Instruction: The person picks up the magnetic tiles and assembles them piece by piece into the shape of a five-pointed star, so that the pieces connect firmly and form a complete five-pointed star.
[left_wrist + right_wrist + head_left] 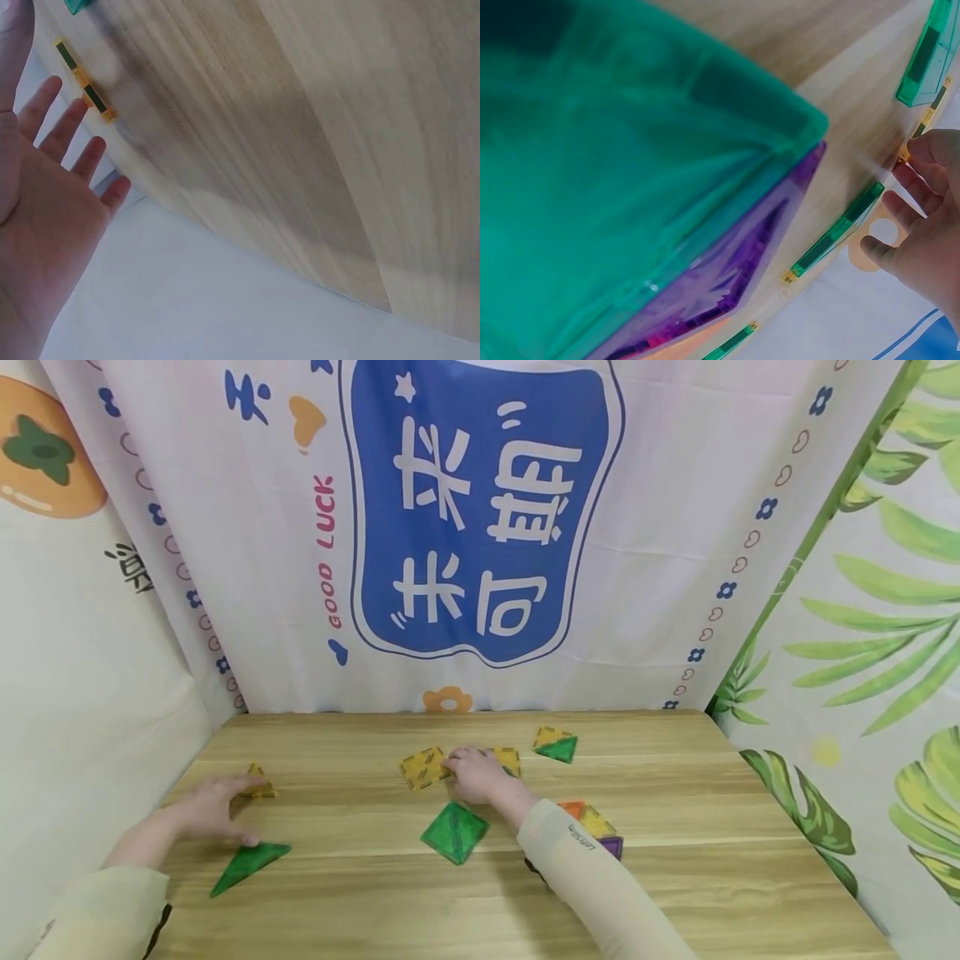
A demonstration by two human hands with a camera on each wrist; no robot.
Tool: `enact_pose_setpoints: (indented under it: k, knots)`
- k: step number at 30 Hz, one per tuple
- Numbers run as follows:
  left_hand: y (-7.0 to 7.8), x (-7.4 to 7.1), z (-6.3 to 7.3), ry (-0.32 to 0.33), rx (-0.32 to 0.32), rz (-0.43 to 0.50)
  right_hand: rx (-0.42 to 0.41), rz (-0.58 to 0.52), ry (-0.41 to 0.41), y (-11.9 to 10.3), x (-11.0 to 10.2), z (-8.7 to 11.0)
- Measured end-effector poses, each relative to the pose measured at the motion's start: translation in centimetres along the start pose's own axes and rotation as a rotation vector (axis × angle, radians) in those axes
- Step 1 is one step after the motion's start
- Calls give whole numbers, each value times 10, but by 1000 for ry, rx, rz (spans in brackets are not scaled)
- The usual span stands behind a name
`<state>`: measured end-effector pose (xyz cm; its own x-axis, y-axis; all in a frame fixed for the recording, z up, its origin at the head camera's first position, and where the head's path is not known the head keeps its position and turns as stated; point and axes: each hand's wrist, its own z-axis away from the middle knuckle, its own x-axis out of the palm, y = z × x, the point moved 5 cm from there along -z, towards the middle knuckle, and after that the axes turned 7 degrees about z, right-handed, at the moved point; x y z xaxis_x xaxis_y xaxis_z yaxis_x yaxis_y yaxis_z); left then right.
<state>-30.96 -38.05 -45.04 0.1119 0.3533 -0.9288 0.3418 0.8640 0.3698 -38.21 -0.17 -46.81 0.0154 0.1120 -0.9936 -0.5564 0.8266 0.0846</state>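
Observation:
My left hand (213,806) is spread over the table's left side. Its fingertips are by a small yellow triangular tile (257,781), and its thumb is at the edge of a green triangular tile (251,865). In the left wrist view, the fingers (67,129) are parted with nothing between them. At the middle, my right hand (480,774) pinches the near corner of a flat yellow tile (422,768). A yellow-and-green tile piece (507,760) shows just past this hand, partly covered. Nearer lies a green square (454,832) of two triangles.
A yellow-and-green square (556,744) lies toward the back right. Orange, yellow and purple tiles (611,845) are partly hidden by the right sleeve. Close to the right wrist camera rises a large green tile (645,172). A printed curtain (660,527) borders the wooden table (360,893).

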Motion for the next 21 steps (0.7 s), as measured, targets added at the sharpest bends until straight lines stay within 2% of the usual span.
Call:
enact_pose_setpoints:
  k: [4, 8, 15, 21]
  knots:
    - [-1, 4, 3, -28, -27, -10, 1, -9, 1, 0, 1, 0]
    - [-2, 7, 5, -29, -36, -26, 0, -23, 1, -1, 2, 0]
    - [4, 9, 0, -3, 0, 7, 4, -17, 4, -1, 2, 0]
    - [12, 12, -11, 7, 32, 38, 5, -27, 12, 0, 1, -1]
